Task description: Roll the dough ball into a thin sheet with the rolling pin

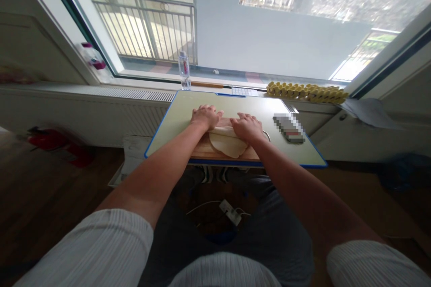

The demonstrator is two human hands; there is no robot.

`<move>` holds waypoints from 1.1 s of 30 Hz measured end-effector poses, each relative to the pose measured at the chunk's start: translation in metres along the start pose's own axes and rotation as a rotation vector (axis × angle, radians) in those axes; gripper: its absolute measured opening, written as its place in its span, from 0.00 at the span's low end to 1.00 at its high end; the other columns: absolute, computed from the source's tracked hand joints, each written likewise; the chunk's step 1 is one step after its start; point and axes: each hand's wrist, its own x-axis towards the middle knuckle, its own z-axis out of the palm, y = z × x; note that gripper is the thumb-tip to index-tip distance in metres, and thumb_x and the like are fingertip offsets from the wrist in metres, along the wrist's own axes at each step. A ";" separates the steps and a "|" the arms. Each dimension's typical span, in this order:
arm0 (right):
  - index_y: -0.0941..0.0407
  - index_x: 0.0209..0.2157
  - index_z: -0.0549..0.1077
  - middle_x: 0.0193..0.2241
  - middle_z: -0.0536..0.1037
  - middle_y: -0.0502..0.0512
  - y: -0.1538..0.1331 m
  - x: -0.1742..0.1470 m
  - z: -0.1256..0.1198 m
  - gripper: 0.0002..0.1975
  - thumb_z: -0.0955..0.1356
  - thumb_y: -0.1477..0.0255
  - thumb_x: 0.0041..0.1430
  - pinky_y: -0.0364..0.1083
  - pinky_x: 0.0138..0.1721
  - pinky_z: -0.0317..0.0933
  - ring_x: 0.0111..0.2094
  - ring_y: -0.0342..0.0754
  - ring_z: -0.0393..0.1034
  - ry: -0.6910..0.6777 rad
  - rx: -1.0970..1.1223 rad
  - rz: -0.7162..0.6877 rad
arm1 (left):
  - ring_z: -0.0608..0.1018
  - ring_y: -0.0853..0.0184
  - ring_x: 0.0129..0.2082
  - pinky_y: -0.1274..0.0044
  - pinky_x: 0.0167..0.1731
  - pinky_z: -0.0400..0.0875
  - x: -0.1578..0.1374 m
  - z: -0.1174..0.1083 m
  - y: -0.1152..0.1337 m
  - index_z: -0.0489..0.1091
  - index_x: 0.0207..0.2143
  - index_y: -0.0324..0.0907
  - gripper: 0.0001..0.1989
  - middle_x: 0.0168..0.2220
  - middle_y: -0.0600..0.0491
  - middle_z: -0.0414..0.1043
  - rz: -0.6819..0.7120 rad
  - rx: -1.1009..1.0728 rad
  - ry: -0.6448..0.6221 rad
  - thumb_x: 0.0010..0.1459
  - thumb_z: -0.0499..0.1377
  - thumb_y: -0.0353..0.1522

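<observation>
Both hands on the dough. Left hand (206,118) sits over the left end of a pale dough roll (222,131), fingers bent and pointing away from the body. Right hand (247,126) mirrors it at the right end. Hands a short gap apart, roll running between them. Undersides hidden, so can't tell whether either one closes round anything, or whether a rolling pin is inside.

Dough location: between and just nearer than the hands, on a wooden cutting board (201,150) at the near edge of the counter (175,119). A flat, rounded dough flap (229,145) spreads from the roll toward the body.

Progress, my read: dough is already in one flattened piece, and the part at the hands looks folded or wound up. Near flap isn't taken into the roll. No cuts or separate portions visible. Work looks mid-way; dough under the palms can't be checked.

Around it: thin white loop (268,136) just right of the right hand, too small to identify. Pixelated dark object (289,128) farther right, on the counter, apart from the dough. Clear plastic bottle (184,71) beyond the left hand, by the window; yellow knobbly strip (306,93) beyond and right of the right hand.
</observation>
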 end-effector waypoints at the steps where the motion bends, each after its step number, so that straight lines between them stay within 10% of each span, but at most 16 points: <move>1: 0.51 0.72 0.64 0.71 0.66 0.64 0.000 0.000 0.000 0.31 0.54 0.55 0.77 0.63 0.66 0.54 0.68 0.65 0.59 0.022 0.019 0.006 | 0.74 0.48 0.62 0.56 0.62 0.67 0.001 0.001 0.000 0.78 0.55 0.45 0.31 0.61 0.41 0.77 0.003 -0.008 0.035 0.70 0.44 0.53; 33: 0.58 0.50 0.80 0.49 0.84 0.71 0.003 0.031 0.002 0.31 0.57 0.48 0.74 0.56 0.53 0.67 0.52 0.65 0.78 0.192 0.140 0.092 | 0.81 0.47 0.53 0.55 0.60 0.65 0.027 0.001 0.004 0.82 0.47 0.41 0.32 0.50 0.37 0.83 -0.019 0.010 0.136 0.73 0.44 0.50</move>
